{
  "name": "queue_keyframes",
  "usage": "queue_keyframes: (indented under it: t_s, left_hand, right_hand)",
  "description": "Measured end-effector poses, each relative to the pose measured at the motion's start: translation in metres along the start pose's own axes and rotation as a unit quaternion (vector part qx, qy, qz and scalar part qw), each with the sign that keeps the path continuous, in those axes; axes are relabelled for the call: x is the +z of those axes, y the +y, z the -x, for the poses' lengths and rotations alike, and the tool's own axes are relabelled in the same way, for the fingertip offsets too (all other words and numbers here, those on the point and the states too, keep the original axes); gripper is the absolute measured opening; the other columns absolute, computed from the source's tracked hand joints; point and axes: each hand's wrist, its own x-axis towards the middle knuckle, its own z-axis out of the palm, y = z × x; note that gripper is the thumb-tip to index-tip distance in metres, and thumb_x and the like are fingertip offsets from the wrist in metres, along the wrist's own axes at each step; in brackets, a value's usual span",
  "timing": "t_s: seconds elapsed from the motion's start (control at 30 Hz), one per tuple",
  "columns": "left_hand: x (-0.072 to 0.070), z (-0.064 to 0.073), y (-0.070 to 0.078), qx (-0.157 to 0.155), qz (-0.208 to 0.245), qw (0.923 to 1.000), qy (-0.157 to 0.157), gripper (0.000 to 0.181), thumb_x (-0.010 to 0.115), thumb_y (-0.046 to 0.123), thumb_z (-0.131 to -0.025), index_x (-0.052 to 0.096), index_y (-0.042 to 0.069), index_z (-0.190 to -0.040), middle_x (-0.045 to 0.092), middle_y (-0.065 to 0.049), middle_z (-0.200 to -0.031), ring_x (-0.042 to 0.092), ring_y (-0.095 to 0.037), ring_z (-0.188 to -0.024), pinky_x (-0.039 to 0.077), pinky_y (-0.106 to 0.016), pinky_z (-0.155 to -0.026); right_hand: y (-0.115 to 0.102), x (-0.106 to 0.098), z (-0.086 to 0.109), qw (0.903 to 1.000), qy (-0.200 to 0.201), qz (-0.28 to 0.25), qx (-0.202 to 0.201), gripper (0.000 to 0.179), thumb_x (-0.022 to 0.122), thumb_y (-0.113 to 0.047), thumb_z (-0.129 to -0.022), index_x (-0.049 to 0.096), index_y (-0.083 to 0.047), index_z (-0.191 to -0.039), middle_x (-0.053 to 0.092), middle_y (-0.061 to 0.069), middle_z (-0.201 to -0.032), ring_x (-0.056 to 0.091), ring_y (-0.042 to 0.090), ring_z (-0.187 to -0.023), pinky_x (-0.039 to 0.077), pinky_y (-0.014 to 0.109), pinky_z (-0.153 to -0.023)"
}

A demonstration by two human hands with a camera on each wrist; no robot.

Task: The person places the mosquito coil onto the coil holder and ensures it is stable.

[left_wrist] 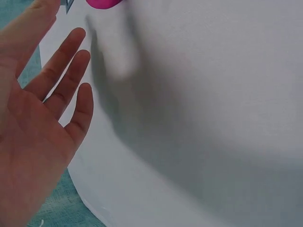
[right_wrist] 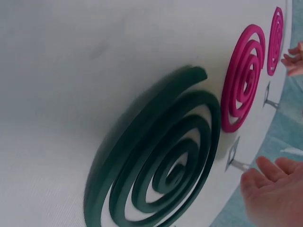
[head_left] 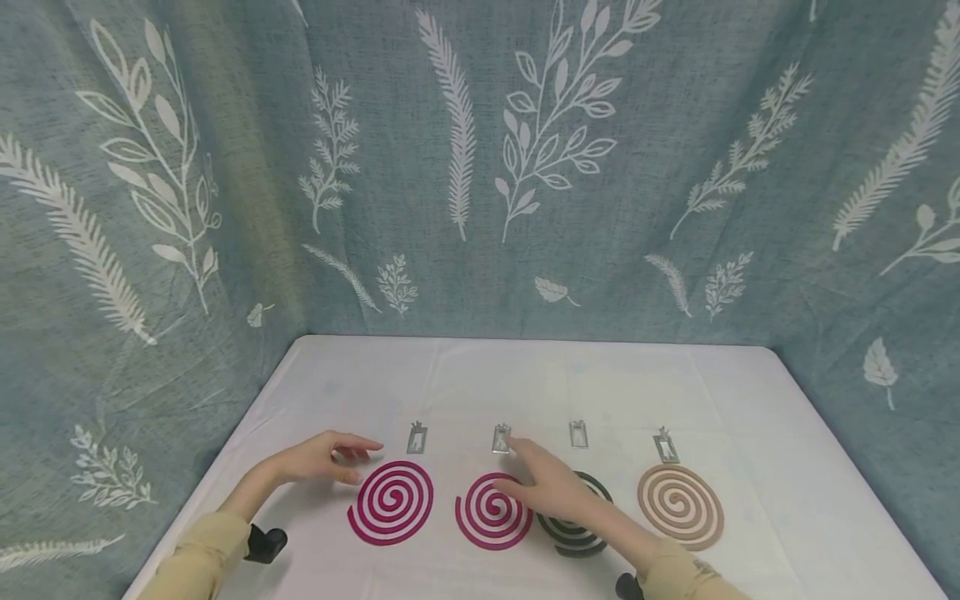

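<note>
In the head view, my left hand (head_left: 322,458) hovers over the table with fingers loosely extended, holding nothing, just left of a magenta mosquito coil (head_left: 393,500). My right hand (head_left: 553,485), also without anything in its grasp, reaches over a second magenta coil (head_left: 495,507) and a dark green coil (head_left: 576,551), partly covering both. Its fingertips appear beside a small metal coil stand (head_left: 496,439); contact cannot be told. The right wrist view shows the green coil (right_wrist: 173,179) unobstructed, with loosely bent fingers (right_wrist: 272,172) near a stand. At the right lies a tan coil (head_left: 677,502).
More metal stands lie in a row behind the coils: one at left (head_left: 412,439), one right of centre (head_left: 572,434) and one (head_left: 660,450) behind the tan coil. White cloth covers the table (head_left: 525,375). A blue-green leaf-patterned curtain (head_left: 480,275) encloses the back and sides.
</note>
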Motion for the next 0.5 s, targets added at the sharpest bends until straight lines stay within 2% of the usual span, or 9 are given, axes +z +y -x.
queue_keyframes:
  t_s: [0.13, 0.3, 0.5]
  left_hand:
    - [0.003, 0.001, 0.001, -0.010, 0.015, 0.9998, -0.010, 0.050, 0.071, 0.015, -0.084, 0.056, -0.005, -0.127, 0.063, -0.020, -0.112, 0.058, -0.025, -0.098, 0.049, -0.028, -0.083]
    - [0.006, 0.000, 0.002, -0.018, 0.040, 0.9988, -0.022, 0.051, 0.070, 0.012, -0.084, 0.054, -0.006, -0.128, 0.062, -0.021, -0.112, 0.057, -0.028, -0.098, 0.049, -0.024, -0.081]
    - [0.007, 0.000, -0.001, -0.021, 0.061, 0.9975, -0.028, 0.053, 0.071, 0.011, -0.083, 0.053, -0.006, -0.129, 0.060, -0.017, -0.104, 0.055, -0.019, -0.092, 0.047, -0.021, -0.074]
  right_hand:
    - [-0.005, 0.005, -0.003, 0.9998, 0.004, -0.001, -0.018, 0.068, 0.062, -0.043, -0.089, 0.042, -0.002, -0.139, 0.051, 0.015, -0.138, 0.048, 0.032, -0.128, 0.042, 0.049, -0.103]
    - [-0.009, 0.014, -0.008, 0.9998, -0.005, 0.000, -0.019, 0.065, 0.063, -0.042, -0.088, 0.044, -0.005, -0.139, 0.053, 0.011, -0.137, 0.049, 0.028, -0.128, 0.042, 0.046, -0.105]
    - [-0.016, 0.022, -0.016, 0.9996, -0.018, 0.007, -0.022, 0.065, 0.065, -0.042, -0.086, 0.047, -0.007, -0.137, 0.055, 0.009, -0.136, 0.048, 0.027, -0.129, 0.041, 0.044, -0.106]
